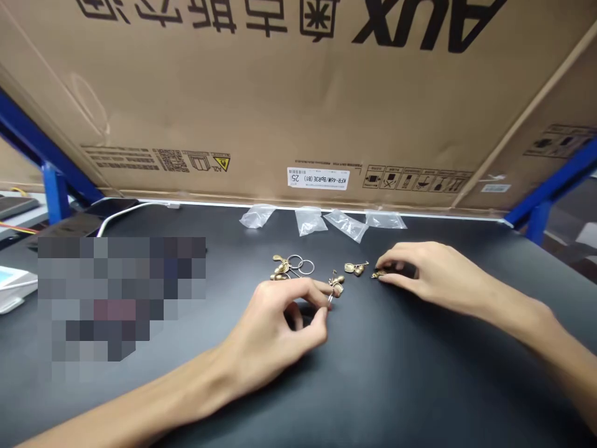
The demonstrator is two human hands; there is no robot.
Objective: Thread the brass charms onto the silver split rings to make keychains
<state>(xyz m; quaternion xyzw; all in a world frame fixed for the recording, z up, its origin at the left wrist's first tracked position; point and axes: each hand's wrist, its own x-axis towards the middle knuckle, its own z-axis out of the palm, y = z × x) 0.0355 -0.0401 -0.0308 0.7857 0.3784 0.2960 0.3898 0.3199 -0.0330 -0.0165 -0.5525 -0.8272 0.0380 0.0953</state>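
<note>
Thumb and fingers of my left hand (284, 314) pinch the metal ring of a keychain, and its brass-coloured charms (336, 284) hang at the fingertips just above the black table. My right hand (420, 270) is closed at the fingertips around a small brass charm (377, 274), mostly covered by the fingers. Between the two hands lies another group of brass charms (357, 268). Behind my left hand rest silver split rings (305, 267) with more brass charms (281, 267), partly hidden by that hand.
Several small clear plastic bags (310, 221) lie along the back of the black table (420, 386). A large cardboard box (289, 106) stands behind, between blue metal supports (56, 190). On the left are a white cable (124, 211), a blurred-out patch and a white device (17, 286).
</note>
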